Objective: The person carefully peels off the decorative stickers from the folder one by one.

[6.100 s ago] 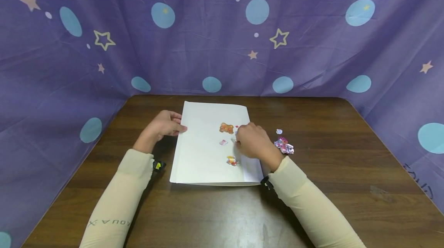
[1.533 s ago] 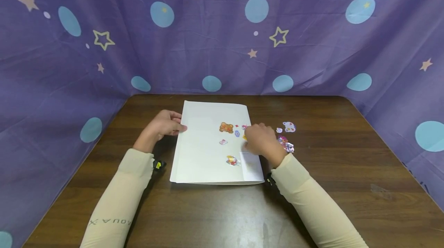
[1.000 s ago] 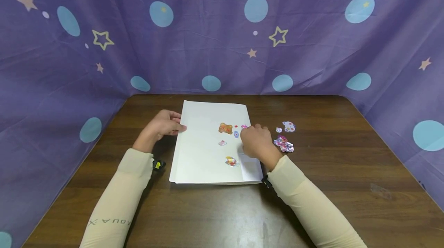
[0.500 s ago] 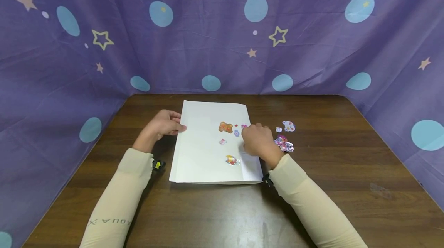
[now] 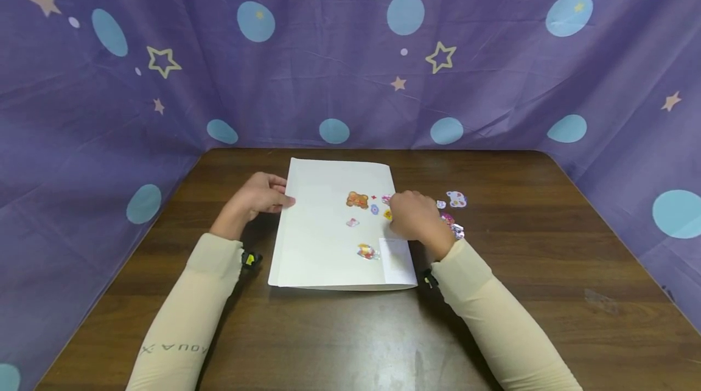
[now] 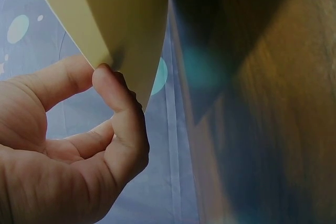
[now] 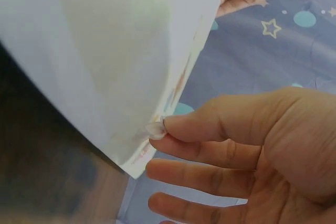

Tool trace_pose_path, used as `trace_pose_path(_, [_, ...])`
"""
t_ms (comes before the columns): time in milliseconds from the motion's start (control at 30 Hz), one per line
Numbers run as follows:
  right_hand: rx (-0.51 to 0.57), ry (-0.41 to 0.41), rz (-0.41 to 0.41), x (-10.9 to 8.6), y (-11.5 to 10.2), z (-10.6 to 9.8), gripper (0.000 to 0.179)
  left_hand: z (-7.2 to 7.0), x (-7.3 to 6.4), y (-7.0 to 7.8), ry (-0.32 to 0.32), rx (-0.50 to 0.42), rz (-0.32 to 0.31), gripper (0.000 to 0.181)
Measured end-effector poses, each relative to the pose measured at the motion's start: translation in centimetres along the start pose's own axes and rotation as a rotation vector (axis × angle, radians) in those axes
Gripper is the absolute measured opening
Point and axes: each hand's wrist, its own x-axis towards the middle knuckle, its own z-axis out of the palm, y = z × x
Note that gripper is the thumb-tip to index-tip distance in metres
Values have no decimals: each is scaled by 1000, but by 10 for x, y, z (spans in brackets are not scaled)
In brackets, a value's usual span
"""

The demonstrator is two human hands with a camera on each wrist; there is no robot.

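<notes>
A white paper folder (image 5: 320, 227) lies in the middle of the table, its left edge pinched between thumb and finger of my left hand (image 5: 256, 197). On its right half are several stickers: a brown bear (image 5: 357, 199), a blue flower (image 5: 375, 210), a pale pink one (image 5: 352, 222), a colourful one (image 5: 367, 252) and a yellow one (image 5: 387, 214). Over the right edge sits my right hand (image 5: 414, 217). In the right wrist view its thumb and forefinger pinch a small translucent sticker (image 7: 156, 129) close over the folder; its other fingers extend.
Right of the folder lie a pile of shiny stickers (image 5: 457, 231), partly behind the right hand, and a white animal sticker (image 5: 456, 199). A white label (image 5: 397, 260) is at the folder's lower right. A purple curtain (image 5: 306, 87) stands behind the wooden table (image 5: 328, 342).
My right hand has shifted slightly right, uncovering the yellow sticker. Since the earliest frame, the white animal sticker has appeared on the table. My left hand keeps its place on the folder.
</notes>
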Motion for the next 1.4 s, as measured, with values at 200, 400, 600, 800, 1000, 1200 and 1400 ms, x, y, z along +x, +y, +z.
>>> trace_pose_path(200, [33,13,18,-1,13,-8,21,-1,0,0,-3,-2,-4,65])
trace_pose_path(400, [51,50,35,-4,32,-16,30,-1,-1,0,-4,2,-5,65])
trace_pose_path(600, [30,44,120,-4,50,-18,9,-1,-1,-1,-6,2,-8,65])
trace_pose_path(800, [8,35,150,-1,62,-11,15,0,-1,-1,-9,-7,-4,65])
trace_pose_path(1000, [14,-2,169,4,68,-3,17,0,1,-2,-8,-8,-3,65])
trace_pose_path(1200, [15,-69,176,8,70,1,16,-1,0,-1,-9,-6,-2,65])
trace_pose_path(1400, [17,-99,185,11,70,2,21,-1,-1,0,-11,-11,-1,65])
